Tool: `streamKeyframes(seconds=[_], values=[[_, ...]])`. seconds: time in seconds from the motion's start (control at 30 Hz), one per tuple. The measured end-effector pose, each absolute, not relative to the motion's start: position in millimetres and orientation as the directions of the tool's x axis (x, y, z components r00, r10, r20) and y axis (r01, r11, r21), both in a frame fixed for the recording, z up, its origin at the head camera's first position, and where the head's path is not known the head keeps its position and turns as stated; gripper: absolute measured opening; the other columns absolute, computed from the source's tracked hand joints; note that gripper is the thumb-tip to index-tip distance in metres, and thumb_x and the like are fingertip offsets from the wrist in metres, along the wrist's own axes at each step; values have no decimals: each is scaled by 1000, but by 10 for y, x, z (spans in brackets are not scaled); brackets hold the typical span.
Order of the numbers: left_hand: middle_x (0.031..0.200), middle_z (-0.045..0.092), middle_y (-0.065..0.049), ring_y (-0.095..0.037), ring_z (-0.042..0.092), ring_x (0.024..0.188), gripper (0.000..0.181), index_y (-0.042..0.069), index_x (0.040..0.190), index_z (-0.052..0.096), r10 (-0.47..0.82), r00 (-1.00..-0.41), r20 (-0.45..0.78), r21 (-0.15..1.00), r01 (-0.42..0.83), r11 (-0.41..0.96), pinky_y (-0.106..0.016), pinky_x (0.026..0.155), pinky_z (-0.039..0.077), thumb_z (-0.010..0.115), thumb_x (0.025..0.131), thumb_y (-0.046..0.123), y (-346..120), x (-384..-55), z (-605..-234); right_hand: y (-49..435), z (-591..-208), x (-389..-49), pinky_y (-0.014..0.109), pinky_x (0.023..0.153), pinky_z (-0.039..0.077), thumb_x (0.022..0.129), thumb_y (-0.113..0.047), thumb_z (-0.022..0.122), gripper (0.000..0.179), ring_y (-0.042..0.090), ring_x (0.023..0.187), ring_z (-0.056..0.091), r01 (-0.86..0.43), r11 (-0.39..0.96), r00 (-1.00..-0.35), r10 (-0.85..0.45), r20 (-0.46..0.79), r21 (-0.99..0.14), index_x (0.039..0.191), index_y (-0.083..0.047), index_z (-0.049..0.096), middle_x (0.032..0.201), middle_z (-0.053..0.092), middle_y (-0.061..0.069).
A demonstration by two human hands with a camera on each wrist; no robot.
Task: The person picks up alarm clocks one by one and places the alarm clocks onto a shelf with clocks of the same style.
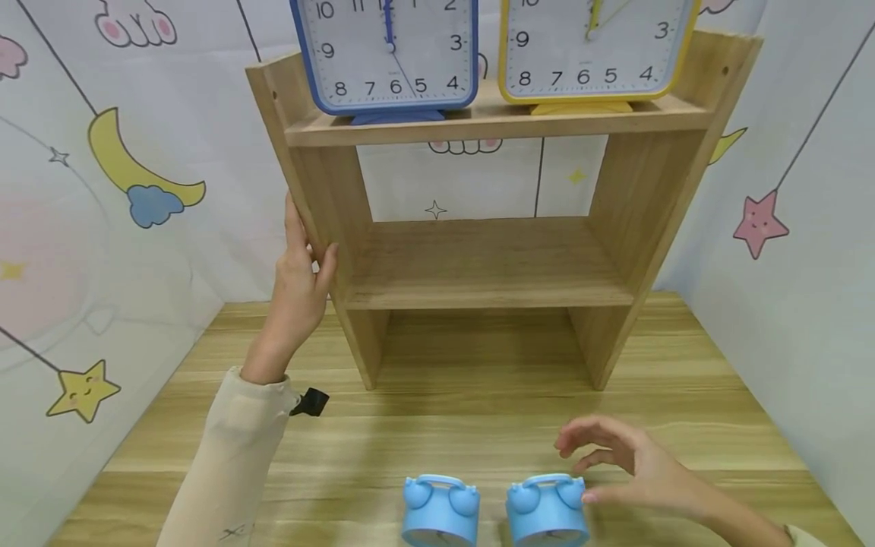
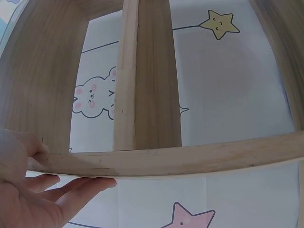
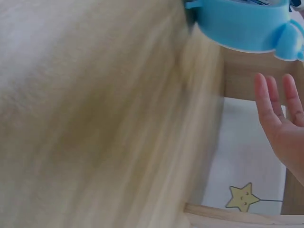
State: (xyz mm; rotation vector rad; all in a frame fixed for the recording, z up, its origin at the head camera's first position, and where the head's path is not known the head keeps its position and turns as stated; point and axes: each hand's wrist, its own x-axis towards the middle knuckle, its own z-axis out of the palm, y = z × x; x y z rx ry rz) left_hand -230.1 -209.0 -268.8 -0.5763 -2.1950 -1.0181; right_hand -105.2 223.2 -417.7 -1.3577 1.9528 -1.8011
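Note:
My left hand point(image 1: 299, 285) grips the left side panel of a wooden shelf point(image 1: 488, 262). In the left wrist view, the thumb lies on one side of the panel's edge point(image 2: 156, 163) and the fingers on the other. Two light blue twin-bell alarm clocks stand on the table in front of the shelf, a left one point(image 1: 440, 507) and a right one point(image 1: 547, 507). Beside the right clock is my right hand point(image 1: 636, 465), fingers loosely bent and thumb tip close to the clock's side. Nothing shows between those fingers in the right wrist view.
On the top board of the shelf stand a blue square clock point(image 1: 390, 57) and a yellow square clock point(image 1: 591, 53). A printed white cloth point(image 1: 137, 266) surrounds the wood-grain table point(image 1: 478, 425). A black tag point(image 1: 311, 402) sits at the left cuff.

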Motion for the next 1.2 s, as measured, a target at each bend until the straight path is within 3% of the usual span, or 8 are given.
streamKeyframes(seconds=[0.23,0.67,1.2], values=[[151,38,-24,-44,55,119,80,18,160,-7,121,-697,707,513,623,590,-56,82,56,48,103,4,-2085,-2307,-2692,2194,-4305,-960,39,89,56,77,14,78,62,24,116,58,-366,-38,-624,-731,276,-930,132,4,49,124,57,21],[153,36,-23,-43,54,122,80,16,160,-7,118,-694,710,510,623,593,-56,86,55,49,103,4,-2084,-2295,-2690,2180,-4463,-920,45,89,57,78,16,72,57,28,111,61,-269,-117,-575,-777,257,-956,130,-2,56,124,61,17],[153,35,-22,-42,52,124,80,19,160,-7,121,-698,705,521,627,579,-56,86,55,47,104,5,-2086,-2307,-2695,2210,-4470,-856,47,77,60,85,14,67,38,33,95,70,-103,-95,-638,-757,139,-990,121,1,62,112,69,14]])
